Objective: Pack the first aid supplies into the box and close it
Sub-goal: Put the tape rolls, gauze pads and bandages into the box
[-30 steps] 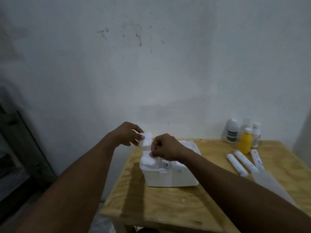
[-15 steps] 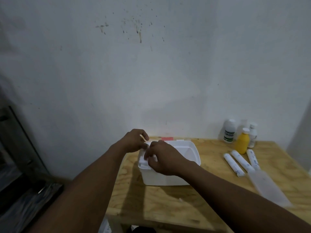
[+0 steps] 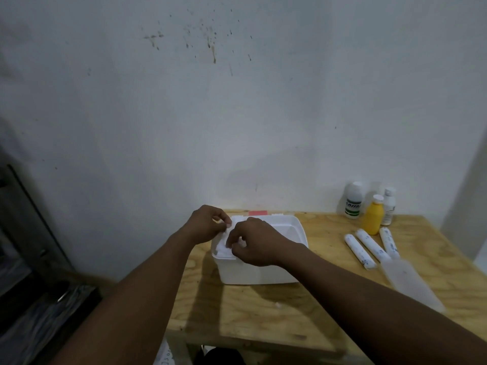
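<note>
A white plastic box (image 3: 263,272) stands open on the wooden table (image 3: 263,312), toward its left side. Both hands are over the box's left end. My left hand (image 3: 204,223) and my right hand (image 3: 253,242) pinch a white gauze pad (image 3: 234,222) between their fingertips, just above more white pads (image 3: 221,250) that lie inside the box. Three white rolled bandages (image 3: 369,246) lie on the table to the right. Behind them stand a yellow bottle (image 3: 373,218) and two white bottles (image 3: 353,204).
A translucent flat lid (image 3: 411,283) lies at the table's right front, past the rolls. A white stained wall rises directly behind the table. A dark frame and dark clutter (image 3: 39,272) fill the floor area left of the table.
Both hands have come down with the white pad from above the box toward its left end. The view has shifted slightly left.
</note>
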The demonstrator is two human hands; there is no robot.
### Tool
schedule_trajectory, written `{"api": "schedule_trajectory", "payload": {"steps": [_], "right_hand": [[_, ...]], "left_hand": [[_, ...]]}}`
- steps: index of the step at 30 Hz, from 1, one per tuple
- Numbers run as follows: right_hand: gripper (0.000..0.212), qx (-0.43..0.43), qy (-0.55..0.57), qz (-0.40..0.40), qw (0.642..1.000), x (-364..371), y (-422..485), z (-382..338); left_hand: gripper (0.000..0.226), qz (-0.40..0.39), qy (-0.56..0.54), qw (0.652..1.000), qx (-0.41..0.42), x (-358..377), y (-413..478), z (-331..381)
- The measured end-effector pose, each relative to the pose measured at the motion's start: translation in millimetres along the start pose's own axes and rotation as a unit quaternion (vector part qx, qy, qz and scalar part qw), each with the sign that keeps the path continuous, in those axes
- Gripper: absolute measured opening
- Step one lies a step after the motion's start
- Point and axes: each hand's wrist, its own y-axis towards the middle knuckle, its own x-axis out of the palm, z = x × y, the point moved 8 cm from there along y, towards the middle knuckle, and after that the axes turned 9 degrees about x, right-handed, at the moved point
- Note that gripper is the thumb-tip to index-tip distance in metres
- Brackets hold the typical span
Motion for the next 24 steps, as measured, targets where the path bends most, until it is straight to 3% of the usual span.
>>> {"api": "schedule_trajectory", "payload": {"steps": [4,9,19,24], "right_hand": [[0.026,-0.002,0.008,0.031,1.000,-9.7,-0.2,1.3],[0.028,-0.004,-0.033,-0.009,0.999,3.0,-3.5,0.1],[0.029,0.003,-0.052,-0.017,0.999,6.9,-1.3,4.2],[0.029,0.005,-0.045,-0.007,0.999,0.8,-2.4,4.8]], "left_hand": [[0.010,0.004,-0.057,0.998,0.002,-7.5,-1.7,3.7],[0.007,-0.009,0.018,1.000,0.008,3.2,-5.4,5.4],[0.008,-0.018,0.036,0.999,0.004,5.7,-2.1,6.1],[0.005,-0.014,-0.009,1.000,-0.003,2.8,-3.5,3.5]]}}
